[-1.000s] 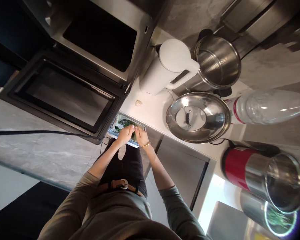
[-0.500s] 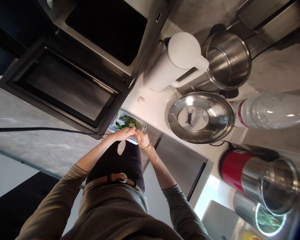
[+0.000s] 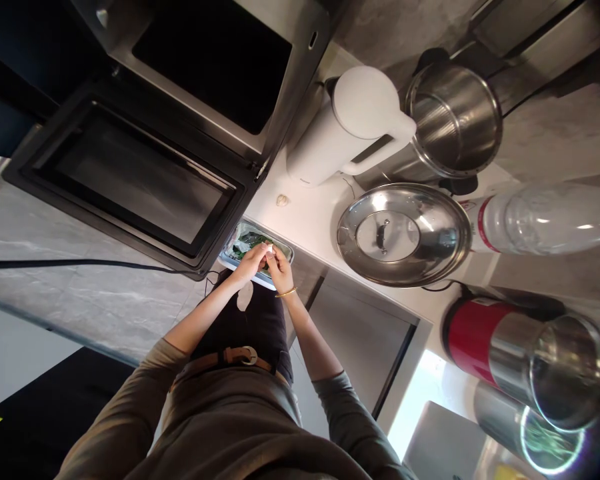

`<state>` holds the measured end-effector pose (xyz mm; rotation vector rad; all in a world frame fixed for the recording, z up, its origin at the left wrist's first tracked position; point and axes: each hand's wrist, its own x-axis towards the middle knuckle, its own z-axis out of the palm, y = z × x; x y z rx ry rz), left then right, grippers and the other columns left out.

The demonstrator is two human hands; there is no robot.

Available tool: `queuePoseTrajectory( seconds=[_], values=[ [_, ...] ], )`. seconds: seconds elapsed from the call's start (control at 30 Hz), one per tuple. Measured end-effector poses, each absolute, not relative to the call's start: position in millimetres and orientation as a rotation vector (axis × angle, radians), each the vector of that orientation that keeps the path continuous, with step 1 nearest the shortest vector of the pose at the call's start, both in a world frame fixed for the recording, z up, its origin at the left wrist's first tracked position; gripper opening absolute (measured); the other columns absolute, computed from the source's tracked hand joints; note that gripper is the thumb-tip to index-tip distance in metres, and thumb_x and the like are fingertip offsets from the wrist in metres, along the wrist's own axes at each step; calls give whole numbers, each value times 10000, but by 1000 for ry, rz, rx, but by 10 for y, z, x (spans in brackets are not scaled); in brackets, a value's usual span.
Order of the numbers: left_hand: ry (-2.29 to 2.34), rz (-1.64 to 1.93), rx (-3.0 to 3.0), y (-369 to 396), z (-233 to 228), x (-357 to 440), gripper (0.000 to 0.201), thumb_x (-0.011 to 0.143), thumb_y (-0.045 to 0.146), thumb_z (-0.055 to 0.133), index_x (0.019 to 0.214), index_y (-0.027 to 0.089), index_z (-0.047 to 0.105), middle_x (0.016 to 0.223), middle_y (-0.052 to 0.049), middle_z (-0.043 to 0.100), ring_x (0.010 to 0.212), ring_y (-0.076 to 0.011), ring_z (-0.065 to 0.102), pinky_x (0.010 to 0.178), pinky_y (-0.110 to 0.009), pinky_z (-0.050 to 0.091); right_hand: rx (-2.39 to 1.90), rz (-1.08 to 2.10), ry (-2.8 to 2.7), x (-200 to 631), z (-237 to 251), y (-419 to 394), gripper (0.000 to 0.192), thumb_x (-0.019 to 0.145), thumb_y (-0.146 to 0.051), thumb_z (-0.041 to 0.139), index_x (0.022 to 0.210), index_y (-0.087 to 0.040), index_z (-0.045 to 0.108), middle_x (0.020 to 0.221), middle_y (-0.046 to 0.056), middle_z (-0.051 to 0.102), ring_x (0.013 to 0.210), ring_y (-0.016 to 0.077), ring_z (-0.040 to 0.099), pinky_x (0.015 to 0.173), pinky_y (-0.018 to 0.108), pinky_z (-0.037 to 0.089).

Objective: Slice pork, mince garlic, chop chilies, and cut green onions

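My left hand (image 3: 250, 262) and my right hand (image 3: 279, 265), which wears a thin gold bracelet, meet fingertip to fingertip over a small rectangular container (image 3: 284, 250) of green leaves at the counter's front edge. Both pinch a small white piece (image 3: 269, 249) between them; it is too small to tell what it is. A pale flake (image 3: 245, 295) hangs just below my left hand. A similar whitish clove-like bit (image 3: 283, 199) lies on the white counter beyond the container.
An open microwave door (image 3: 130, 180) juts out left of the container. On the counter stand a white kettle (image 3: 350, 127), a steel pot (image 3: 455, 120), a steel lid (image 3: 403, 233), a plastic bottle (image 3: 540, 217) and a red-and-steel canister (image 3: 525, 353).
My hands have moved forward from the container's near edge to above the greens, still joined at the fingertips. The view has shifted slightly.
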<state>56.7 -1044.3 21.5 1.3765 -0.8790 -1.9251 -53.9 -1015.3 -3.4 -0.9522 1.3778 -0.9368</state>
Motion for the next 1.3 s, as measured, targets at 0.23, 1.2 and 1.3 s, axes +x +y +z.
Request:
queuePoseTrajectory(
  seconds=[0.23,1.2,1.3],
  values=[
    [-1197,-2013,1382,-10529,246,702,601,774,707,416,493,175,407,435,31,326,418,-67,296,422,-241,198,-786,-979,1236,-567,33,-10147,372,723,-474,649,995,-227,588,628,-49,520,502,84,419,475,235,360],
    [-1317,-1259,1549,-10381,285,637,241,757,250,468,548,180,373,559,40,342,552,-82,347,535,-217,291,-602,-1268,1486,-109,32,-10127,331,816,-561,463,864,-252,353,670,-51,447,495,79,380,473,221,353],
    [-1258,-1273,1573,-10348,266,585,235,745,233,468,546,185,353,555,39,340,552,-86,339,530,-221,289,-571,-1314,1513,-72,40,-10097,298,828,-528,449,890,-251,360,725,-32,483,573,96,477,535,229,418]
  ],
)
